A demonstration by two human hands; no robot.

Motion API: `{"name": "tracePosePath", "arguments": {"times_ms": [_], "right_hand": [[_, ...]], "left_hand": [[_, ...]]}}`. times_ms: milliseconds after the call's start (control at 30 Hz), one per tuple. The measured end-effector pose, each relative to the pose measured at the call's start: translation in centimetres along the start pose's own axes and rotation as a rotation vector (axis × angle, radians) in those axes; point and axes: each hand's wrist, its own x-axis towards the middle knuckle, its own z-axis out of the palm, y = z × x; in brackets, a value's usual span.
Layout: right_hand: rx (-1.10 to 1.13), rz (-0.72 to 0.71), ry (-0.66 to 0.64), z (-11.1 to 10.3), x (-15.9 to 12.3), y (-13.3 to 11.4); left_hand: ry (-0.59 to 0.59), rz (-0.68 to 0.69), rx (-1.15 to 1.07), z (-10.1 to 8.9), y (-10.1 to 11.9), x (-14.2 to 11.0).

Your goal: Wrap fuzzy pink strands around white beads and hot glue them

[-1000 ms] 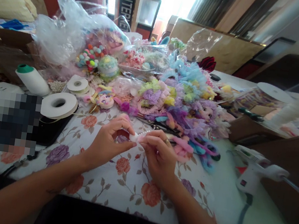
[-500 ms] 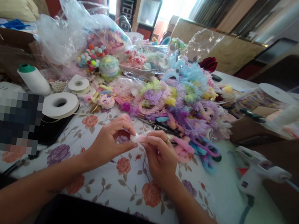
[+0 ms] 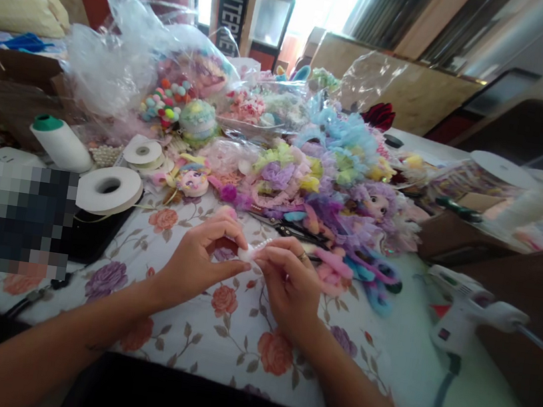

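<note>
Just above the flowered tablecloth (image 3: 230, 353), my left hand (image 3: 204, 248) pinches a small white piece (image 3: 245, 253) between thumb and index finger. Its exact kind is too small to make out. My right hand (image 3: 291, 280) is closed against the same piece from the other side, fingertips nearly meeting those of the left. A short string of white pearl beads (image 3: 266, 242) runs by the right fingertips, partly hidden by them. Behind the right hand lie dark-handled scissors (image 3: 300, 232) and fuzzy pink strips (image 3: 333, 271).
A white glue gun (image 3: 459, 304) rests at the right beside a cardboard box (image 3: 522, 286). Ribbon spools (image 3: 125, 184) and a thread cone (image 3: 60, 141) stand at the left. Doll heads (image 3: 192, 181), frilly fabric (image 3: 280, 174) and plastic bags (image 3: 111, 53) are heaped across the back.
Both hands stay in almost the same place. The white piece and the fingertips have shifted very slightly.
</note>
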Motion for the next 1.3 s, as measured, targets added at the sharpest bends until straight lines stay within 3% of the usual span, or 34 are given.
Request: {"name": "tracePosePath", "arguments": {"times_ms": [967,1133,1300], "right_hand": [[-0.027,0.063,0.054,0.5,-0.4,0.0],[-0.042,0.048,0.088,0.6,-0.5,-0.2],[-0.049,0.041,0.116,0.4,-0.3,-0.7]], "left_hand": [[0.034,0.169,0.266,-0.2,-1.1,-0.2],[0.023,0.125,0.199,-0.1,-1.1,-0.2],[0.033,-0.062,-0.023,0.2,-1.1,-0.2]]}}
